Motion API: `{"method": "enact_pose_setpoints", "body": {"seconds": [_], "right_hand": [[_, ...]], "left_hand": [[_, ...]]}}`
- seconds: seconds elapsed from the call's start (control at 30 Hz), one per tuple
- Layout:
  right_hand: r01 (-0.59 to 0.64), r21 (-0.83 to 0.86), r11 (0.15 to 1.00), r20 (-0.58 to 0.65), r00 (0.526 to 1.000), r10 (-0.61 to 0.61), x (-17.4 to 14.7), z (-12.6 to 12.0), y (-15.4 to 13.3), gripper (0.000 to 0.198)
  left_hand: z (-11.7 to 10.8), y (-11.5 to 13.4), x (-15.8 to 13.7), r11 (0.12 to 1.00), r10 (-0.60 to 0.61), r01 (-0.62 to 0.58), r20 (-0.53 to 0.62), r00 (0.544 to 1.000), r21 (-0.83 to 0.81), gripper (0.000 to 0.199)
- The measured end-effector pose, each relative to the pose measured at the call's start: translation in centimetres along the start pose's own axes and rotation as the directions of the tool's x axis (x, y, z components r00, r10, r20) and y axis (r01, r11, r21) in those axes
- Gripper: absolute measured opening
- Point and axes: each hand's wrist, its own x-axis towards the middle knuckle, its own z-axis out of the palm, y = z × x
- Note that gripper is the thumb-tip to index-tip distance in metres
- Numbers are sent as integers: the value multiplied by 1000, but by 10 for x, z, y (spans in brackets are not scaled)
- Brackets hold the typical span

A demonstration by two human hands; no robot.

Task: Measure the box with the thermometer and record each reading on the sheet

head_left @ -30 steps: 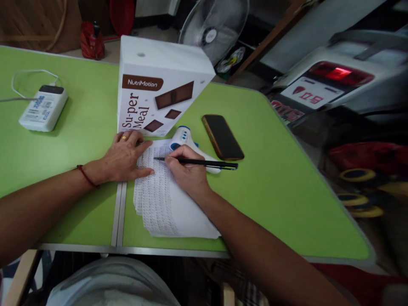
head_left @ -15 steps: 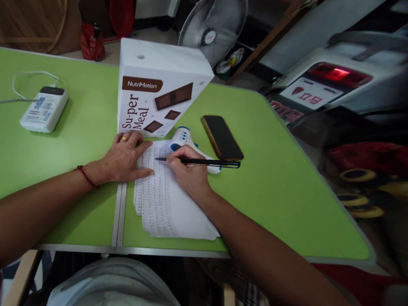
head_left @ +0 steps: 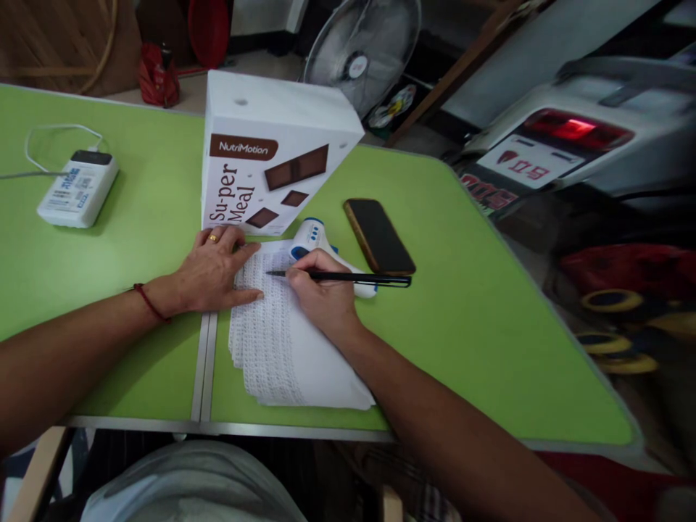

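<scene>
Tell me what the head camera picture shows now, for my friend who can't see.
A right hand holds a black pen over paper with columns of writing, while the left hand lies spread at its left edge. Around them on a green table are a white NutriMotion box, a white-and-blue handheld device and a phone.

The right hand point(head_left: 329, 293) grips a black pen point(head_left: 375, 278), its tip over the lines of small handwriting on a stack of white paper sheets point(head_left: 320, 370). The left hand point(head_left: 214, 274), wearing a gold ring point(head_left: 214, 238) and a red wrist cord point(head_left: 149, 303), lies with thumb and forefinger spread on the left edge of the sheets. Just beyond stands a white NutriMotion box point(head_left: 283, 152). A white-and-blue handheld device point(head_left: 311, 233) lies partly behind the right hand, with a dark-screened phone point(head_left: 379, 235) to its right, all on a green worktop point(head_left: 478, 341).
</scene>
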Motion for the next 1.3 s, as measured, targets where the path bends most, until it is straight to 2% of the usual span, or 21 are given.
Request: {"method": "enact_pose_setpoints", "body": {"seconds": [0.5, 0.7, 1.0, 1.3], "right_hand": [[0, 28, 1000, 56, 998, -2, 0, 0, 0, 12], [-109, 159, 981, 57, 993, 101, 1, 0, 1, 5], [-31, 21, 999, -7, 999, 31, 2, -2, 5, 4], [26, -3, 1000, -6, 1000, -26, 0, 0, 4, 8]], "left_hand": [[5, -4, -3, 1000, 25, -25, -40, 999, 6, 76], [3, -3, -3, 1000, 16, -16, -26, 1000, 0, 76], [1, 0, -1, 1000, 13, -12, -3, 1000, 12, 78], [-1, 1, 0, 1000, 2, -2, 12, 1000, 1, 78]]}}
